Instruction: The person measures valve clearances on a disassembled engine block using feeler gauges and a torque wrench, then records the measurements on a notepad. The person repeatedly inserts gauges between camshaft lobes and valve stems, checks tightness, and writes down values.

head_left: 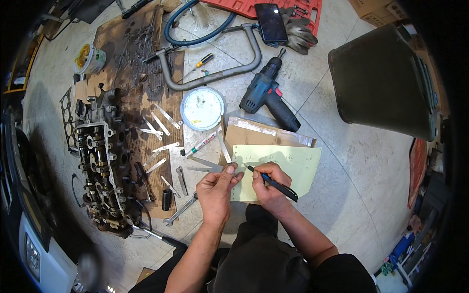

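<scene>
Greasy metal fills the left of the frame, where an engine cylinder head (100, 166) is lying on stained cardboard (141, 73) spread over the concrete floor (351, 161). Just right of it, thin feeler blades (159, 129) are lying scattered on the cardboard, with a spanner (180, 210) near its lower edge. Toward the upper middle we are seeing a white round lid (202, 108), a marker pen (201, 145) below it, and a dark cordless drill (268, 95) to the right of the lid.

At centre, our left hand (217, 188) is pinching a thin metal blade (207, 165) between thumb and forefinger, its tip pointing left. Beside it, our right hand (268, 188) is gripping a black pen (273, 184), whose tip is touching the left part of a pale yellow sheet (293, 166). That sheet is resting on brown envelopes (259, 134) on the floor, just right of the two hands.

Farther right, a dark bin (381, 83) is standing in the upper right of the frame, well apart from the sheet.
</scene>
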